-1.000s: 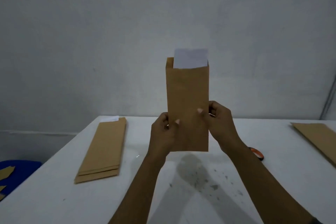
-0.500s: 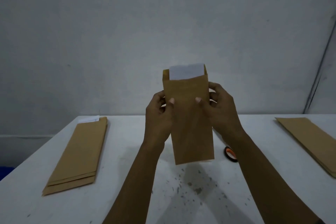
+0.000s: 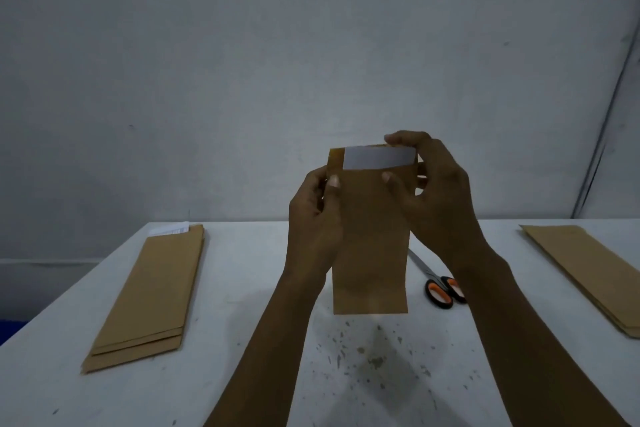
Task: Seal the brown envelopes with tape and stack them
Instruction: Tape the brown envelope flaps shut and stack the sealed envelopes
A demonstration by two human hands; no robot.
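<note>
Right hand [image 3: 433, 191] has climbed to the top of the upright brown paper envelope [image 3: 370, 236], pinching flap w/ white sheet [image 3: 379, 158] now lower; left hand [image 3: 317, 218] grips its side above white table [image 3: 242, 288]. Flap-fold likely next, tape unseen.

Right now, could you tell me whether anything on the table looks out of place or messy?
Dark specks and stains mar the white table below the held envelope. White paper pokes from the left stack, which is slightly fanned.

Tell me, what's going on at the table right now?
Both hands grip one brown envelope upright above the table: left hand at its edge, right hand at its top. White paper pokes out; unsealed. Nothing in the way.
</note>
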